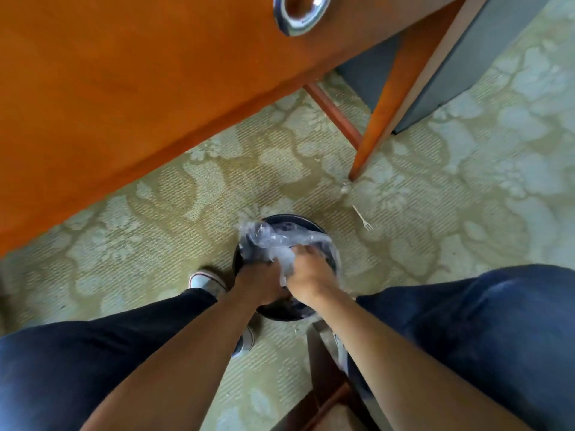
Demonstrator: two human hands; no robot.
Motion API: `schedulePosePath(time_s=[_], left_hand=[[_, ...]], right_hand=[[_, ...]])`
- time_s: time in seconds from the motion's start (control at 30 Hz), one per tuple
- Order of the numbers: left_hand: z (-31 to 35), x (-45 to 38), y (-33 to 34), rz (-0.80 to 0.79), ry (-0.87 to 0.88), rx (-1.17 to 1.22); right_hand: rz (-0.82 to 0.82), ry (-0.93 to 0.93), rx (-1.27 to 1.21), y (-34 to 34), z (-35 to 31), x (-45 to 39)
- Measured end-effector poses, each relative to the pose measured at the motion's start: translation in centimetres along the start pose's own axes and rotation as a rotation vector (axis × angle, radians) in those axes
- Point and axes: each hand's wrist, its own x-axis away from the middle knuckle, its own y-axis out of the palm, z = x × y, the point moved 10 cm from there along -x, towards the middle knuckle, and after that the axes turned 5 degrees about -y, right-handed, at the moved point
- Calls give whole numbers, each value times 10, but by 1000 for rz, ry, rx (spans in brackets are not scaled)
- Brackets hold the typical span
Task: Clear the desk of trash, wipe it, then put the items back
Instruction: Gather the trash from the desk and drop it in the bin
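Observation:
A round black trash bin point(314, 227) stands on the carpet between my feet, lined with a clear plastic bag point(273, 241). Both hands reach down into its mouth. My left hand point(261, 283) grips the near edge of the bag, fingers curled over the rim. My right hand point(308, 270) holds a crumpled bunch of the same clear plastic next to it. The bin's contents are hidden under the plastic and my hands. The orange wooden desk point(124, 88) fills the upper left, with a silver ashtray point(300, 14) at its edge.
A small white plastic fork point(362, 218) lies on the patterned carpet right of the bin. A desk leg point(392, 116) and crossbar stand behind it, beside a grey cabinet point(460, 73). A wooden chair frame point(326, 374) sits between my knees.

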Motion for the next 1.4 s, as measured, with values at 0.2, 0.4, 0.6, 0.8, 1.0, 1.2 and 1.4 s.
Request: schedulePosePath(time_s=[0.2, 0.4, 0.6, 0.8, 1.0, 1.2, 1.4], left_hand=[[-1, -7, 12, -130, -63, 43], [-5, 17, -14, -31, -15, 1], [-2, 44, -53, 383, 72, -205], [5, -10, -16, 194, 160, -219], [22, -54, 36, -28, 130, -177], [19, -78, 92, -145, 53, -280], [14, -88, 81, -212, -55, -207]], right_hand=[[-50, 1, 157, -16, 2, 9], [-220, 21, 173, 44, 26, -21], [-270, -22, 350, 73, 31, -55], [-411, -57, 351, 90, 46, -56], [-433, -72, 322, 81, 30, -16], [20, -288, 381, 70, -3, 28], [166, -229, 358, 53, 9, 43]])
